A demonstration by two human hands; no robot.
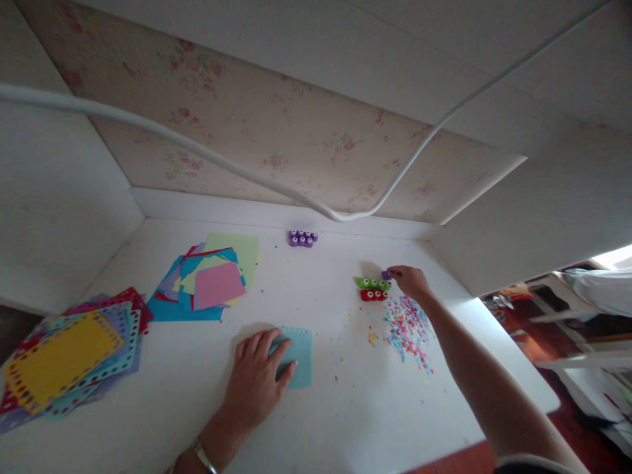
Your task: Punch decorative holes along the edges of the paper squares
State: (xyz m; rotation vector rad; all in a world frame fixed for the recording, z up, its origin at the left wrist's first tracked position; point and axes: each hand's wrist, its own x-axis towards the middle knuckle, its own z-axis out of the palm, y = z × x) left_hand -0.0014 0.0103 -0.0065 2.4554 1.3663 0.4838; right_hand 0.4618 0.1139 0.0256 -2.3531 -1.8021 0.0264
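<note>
My left hand (pixel 259 372) lies with fingers spread on a light blue paper sheet (pixel 302 359), which has small holes along its top edge. Farther right, my right hand (pixel 407 282) pinches a small purple piece (pixel 386 275) just behind a row of green pieces (pixel 374 284) with eye-like dots. Directly in front of the green row sits a row of red pieces (pixel 374 295) with the same dots. Several purple pieces (pixel 302 239) stand grouped near the back edge of the white table (pixel 316 428).
Colored paper sheets (pixel 220 286) are piled at the left back. Sheets with punched edges, a yellow one (pixel 64 359) on top, lie at the far left. Small multicolored paper dots (pixel 407 329) are scattered below my right hand. A white cable (pixel 222 161) hangs across the view.
</note>
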